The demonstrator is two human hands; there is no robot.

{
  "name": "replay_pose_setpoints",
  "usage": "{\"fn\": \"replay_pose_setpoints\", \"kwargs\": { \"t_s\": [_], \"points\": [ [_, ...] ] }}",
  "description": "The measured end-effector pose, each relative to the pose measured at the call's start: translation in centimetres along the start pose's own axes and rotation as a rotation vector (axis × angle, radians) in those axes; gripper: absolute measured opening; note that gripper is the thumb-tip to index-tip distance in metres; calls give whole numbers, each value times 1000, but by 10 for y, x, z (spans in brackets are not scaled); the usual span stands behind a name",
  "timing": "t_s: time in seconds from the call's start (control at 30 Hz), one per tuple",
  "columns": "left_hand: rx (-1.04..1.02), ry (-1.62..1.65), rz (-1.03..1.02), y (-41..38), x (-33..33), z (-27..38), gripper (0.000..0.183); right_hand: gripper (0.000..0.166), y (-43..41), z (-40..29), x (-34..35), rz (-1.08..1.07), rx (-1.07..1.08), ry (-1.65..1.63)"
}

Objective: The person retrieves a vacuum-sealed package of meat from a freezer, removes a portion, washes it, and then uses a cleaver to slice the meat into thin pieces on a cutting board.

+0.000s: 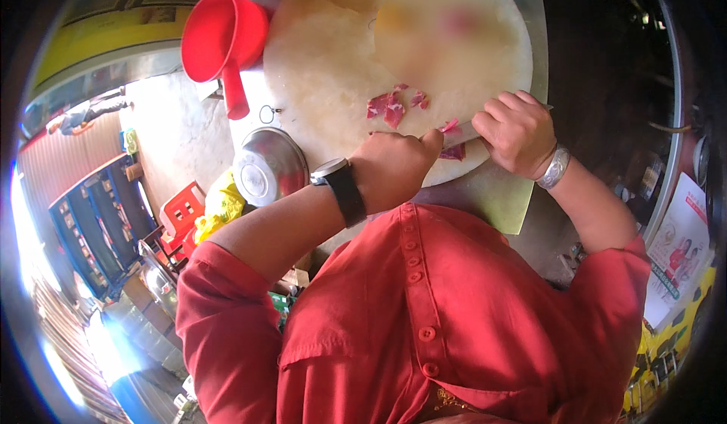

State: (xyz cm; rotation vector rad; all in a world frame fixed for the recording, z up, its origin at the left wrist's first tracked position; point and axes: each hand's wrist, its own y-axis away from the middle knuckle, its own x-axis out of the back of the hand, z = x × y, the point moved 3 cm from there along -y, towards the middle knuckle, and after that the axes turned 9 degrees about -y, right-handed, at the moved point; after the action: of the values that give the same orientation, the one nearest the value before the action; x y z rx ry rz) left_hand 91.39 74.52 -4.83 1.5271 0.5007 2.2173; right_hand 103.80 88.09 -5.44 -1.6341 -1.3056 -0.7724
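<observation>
Both hands are on a knife (467, 134) above the near edge of a round, pale chopping board (324, 66). My left hand (399, 156), with a watch at the wrist, closes around one end. Over the other part curls my right hand (515, 133), wearing a silver bracelet; a thin metal tip shows beyond it. My fingers hide the handle. Dark red meat (452, 152) lies just under the blade, and a pinkish sliver (450, 125) touches its far side. Several cut meat pieces (393, 109) with white fat lie farther in on the board.
A red plastic dipper (224, 38) stands left of the board. Nearer me, a metal bowl (270, 165) leans bottom-out against the board's left side. A yellow plastic bag (222, 201) and a red chair (183, 211) are lower left. The board's far part is blurred.
</observation>
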Motion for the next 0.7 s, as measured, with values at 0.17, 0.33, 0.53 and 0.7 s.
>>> {"fn": "replay_pose_setpoints", "kwargs": {
  "t_s": [0.17,0.33,0.53,0.7],
  "points": [
    [-46,-23,124,2,-17,-6,17,7,4,-4,-9,-7,-5,-4],
    [-51,-7,49,-1,-5,0,20,5,8,-5,-5,10,-19,59],
    [100,58,187,10,4,-17,25,24,-7,-22,13,298,-78,138],
    [306,196,295,76,-2,-28,56,36,29,-69,-26,551,-225,-18]
  ]
}}
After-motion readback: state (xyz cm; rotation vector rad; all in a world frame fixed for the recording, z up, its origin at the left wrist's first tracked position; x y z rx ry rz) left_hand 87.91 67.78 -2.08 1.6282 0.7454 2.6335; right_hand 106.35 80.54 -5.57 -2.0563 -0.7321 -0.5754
